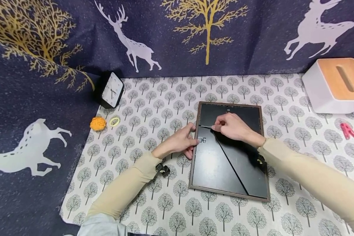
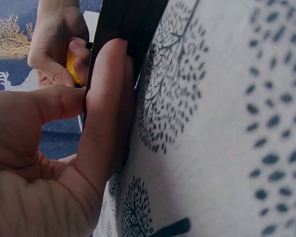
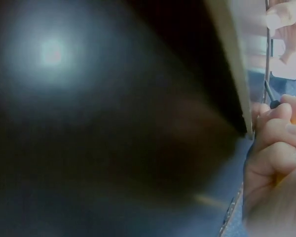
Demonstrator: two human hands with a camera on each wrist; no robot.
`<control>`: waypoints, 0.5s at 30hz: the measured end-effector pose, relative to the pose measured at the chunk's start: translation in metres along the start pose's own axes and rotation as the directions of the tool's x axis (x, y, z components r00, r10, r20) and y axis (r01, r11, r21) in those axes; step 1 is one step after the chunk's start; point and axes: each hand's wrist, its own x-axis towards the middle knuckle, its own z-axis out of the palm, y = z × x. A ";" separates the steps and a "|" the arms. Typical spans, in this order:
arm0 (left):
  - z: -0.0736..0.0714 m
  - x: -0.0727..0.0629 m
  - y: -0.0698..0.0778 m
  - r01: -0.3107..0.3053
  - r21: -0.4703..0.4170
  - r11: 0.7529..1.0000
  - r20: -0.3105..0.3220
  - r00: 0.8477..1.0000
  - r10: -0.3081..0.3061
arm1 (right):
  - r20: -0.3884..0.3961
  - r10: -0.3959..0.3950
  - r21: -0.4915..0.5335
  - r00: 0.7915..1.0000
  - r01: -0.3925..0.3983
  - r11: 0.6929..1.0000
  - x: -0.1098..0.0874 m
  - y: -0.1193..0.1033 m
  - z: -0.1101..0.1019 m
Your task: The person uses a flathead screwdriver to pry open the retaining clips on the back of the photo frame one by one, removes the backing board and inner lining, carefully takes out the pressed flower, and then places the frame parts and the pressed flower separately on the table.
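Observation:
A picture frame (image 1: pixel 192 178) with a thin brown rim lies face down, its black back panel (image 1: pixel 207 168) up and a slanting stand edge across it. My left hand (image 1: pixel 180 141) grips the frame's left side, thumb on one face and fingers on the other in the left wrist view. My right hand (image 1: pixel 232 127) holds a screwdriver (image 2: pixel 70 68) with a yellow handle, mostly hidden in the fingers. Its thin metal shaft (image 1: pixel 206 127) points left, the tip at the frame's left rim. Small metal fittings sit at the left (image 1: pixel 202 140) and top (image 1: pixel 228 110) edges.
A black-and-white clock (image 1: pixel 112 90), an orange ball (image 1: pixel 98 123) and a pale yellow ring (image 1: pixel 114 122) stand at the back left. At the back right is a white tissue box (image 1: pixel 321 87) with a wooden lid, near a red letter A (image 1: pixel 348 130). Patterned cloth covers the table.

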 end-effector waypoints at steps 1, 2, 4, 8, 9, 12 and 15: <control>0.000 0.000 0.001 0.003 0.003 1.000 -0.001 1.000 -0.003 | -0.006 -0.004 0.000 1.000 0.004 1.000 0.000 0.000 0.000; 0.000 0.000 0.002 0.006 0.005 1.000 -0.003 1.000 -0.006 | -0.015 -0.022 -0.003 1.000 0.022 1.000 0.001 0.006 0.001; 0.000 0.001 0.003 0.007 0.006 1.000 -0.004 1.000 -0.007 | -0.029 -0.029 -0.001 0.999 0.029 1.000 0.002 0.009 0.002; 0.001 0.001 0.002 0.005 0.011 1.000 -0.003 1.000 -0.004 | -0.038 -0.021 0.016 0.999 0.022 1.000 0.001 0.009 0.003; 0.001 0.001 0.001 0.002 0.011 1.000 -0.002 1.000 -0.002 | -0.034 -0.002 0.026 0.999 0.003 1.000 -0.002 0.003 0.001; 0.000 0.002 -0.001 0.005 0.005 1.000 0.006 1.000 -0.005 | -0.034 0.021 0.051 0.999 -0.020 0.999 -0.003 0.000 0.002; -0.001 0.003 -0.001 0.008 0.000 1.000 0.015 1.000 -0.008 | -0.045 0.041 0.065 0.998 -0.038 0.997 -0.003 0.000 0.004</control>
